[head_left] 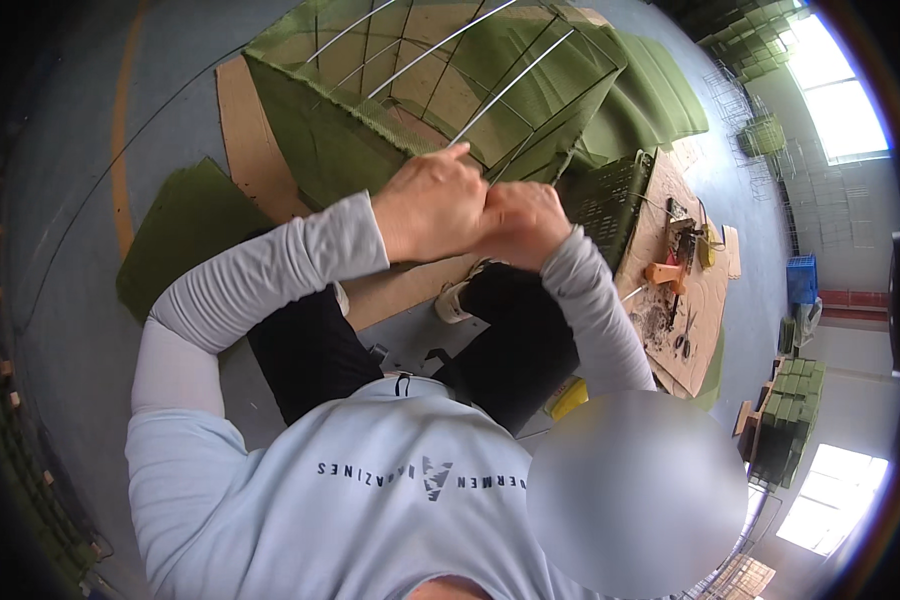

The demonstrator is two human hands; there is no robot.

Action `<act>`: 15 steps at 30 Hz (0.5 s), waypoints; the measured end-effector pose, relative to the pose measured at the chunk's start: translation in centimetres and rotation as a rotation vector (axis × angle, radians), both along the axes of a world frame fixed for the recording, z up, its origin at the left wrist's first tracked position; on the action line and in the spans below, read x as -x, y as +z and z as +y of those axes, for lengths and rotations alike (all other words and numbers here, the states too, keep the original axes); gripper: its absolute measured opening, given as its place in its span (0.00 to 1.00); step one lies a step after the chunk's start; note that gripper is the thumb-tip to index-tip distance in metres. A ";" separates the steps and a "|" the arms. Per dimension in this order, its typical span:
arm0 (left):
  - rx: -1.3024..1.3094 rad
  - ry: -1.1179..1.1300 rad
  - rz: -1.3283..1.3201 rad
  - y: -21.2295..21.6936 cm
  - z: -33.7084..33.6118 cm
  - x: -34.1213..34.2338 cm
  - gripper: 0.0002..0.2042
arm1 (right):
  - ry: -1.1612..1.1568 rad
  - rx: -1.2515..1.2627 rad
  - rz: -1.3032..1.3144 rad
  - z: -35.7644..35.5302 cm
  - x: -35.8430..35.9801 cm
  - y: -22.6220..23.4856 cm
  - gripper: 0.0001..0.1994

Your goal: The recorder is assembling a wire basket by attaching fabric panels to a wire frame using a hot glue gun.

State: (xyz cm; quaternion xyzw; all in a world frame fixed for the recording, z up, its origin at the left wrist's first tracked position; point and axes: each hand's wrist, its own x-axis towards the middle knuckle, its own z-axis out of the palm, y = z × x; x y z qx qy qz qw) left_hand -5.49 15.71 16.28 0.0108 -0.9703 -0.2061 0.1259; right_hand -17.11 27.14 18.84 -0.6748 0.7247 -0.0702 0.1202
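Note:
My left hand (432, 205) is closed at the near edge of a green mesh fabric (340, 150), whose rolled rim runs up to my knuckles. Pressed against it, my right hand (530, 218) is also closed, near the front corner of a wire frame (515, 88). What lies inside its fingers is hidden. Pale metal rods of the frame slant away from me over the mesh, which hangs around the wires. Both hands touch each other in front of my knees.
On the right, a cardboard-topped surface (695, 345) beside a green perforated crate (615, 215) carries an orange-handled tool (665, 274) and scissors (683, 343). Green fabric (185, 235) and cardboard strips (255, 135) lie on the floor. A blue crate (802, 280) stands farther right.

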 end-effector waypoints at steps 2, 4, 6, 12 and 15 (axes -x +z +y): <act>-0.336 -0.048 -0.092 2.1 -1.8 -1.0 0.31 | 0.075 0.000 -0.213 -0.2 0.6 0.0 0.25; -0.425 0.256 0.795 1.6 -4.1 -3.0 0.30 | -0.332 0.588 -0.116 0.0 -2.0 0.8 0.26; -0.106 0.193 0.632 -0.4 -3.9 -4.6 0.31 | -0.204 0.771 0.243 -0.1 -3.5 -0.9 0.29; 0.349 0.212 0.329 -3.2 -1.2 -5.0 0.42 | -0.252 0.291 0.069 -0.8 -5.3 -2.2 0.24; 0.354 0.236 0.318 -2.9 -0.7 -4.8 0.43 | -0.183 0.163 0.000 -1.3 -3.6 -1.4 0.16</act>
